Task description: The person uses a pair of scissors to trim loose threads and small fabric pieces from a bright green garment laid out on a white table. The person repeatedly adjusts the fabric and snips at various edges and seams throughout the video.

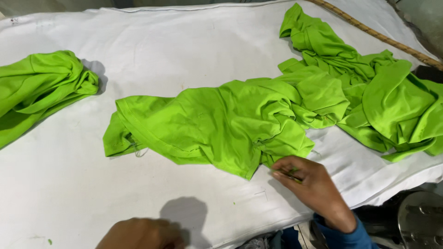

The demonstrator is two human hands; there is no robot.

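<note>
My left hand (140, 234) rests empty on the white table (194, 50), its fingers out of view. My right hand (307, 184) pinches something small at the green garment (221, 124)'s near edge. Soft, light, floppy; its hemmed edge looks best to grip. More green cloth (387, 97) lies beyond.

The person's two hands are bare, with no gloves, rings or watch to see. The right hand (307, 182) comes out of a blue sleeve (344, 237) that ends at the wrist, with a soft, slightly folded cuff. Of the left hand (140, 234) only the upper part shows at the bottom edge, and no sleeve is visible there.
</note>
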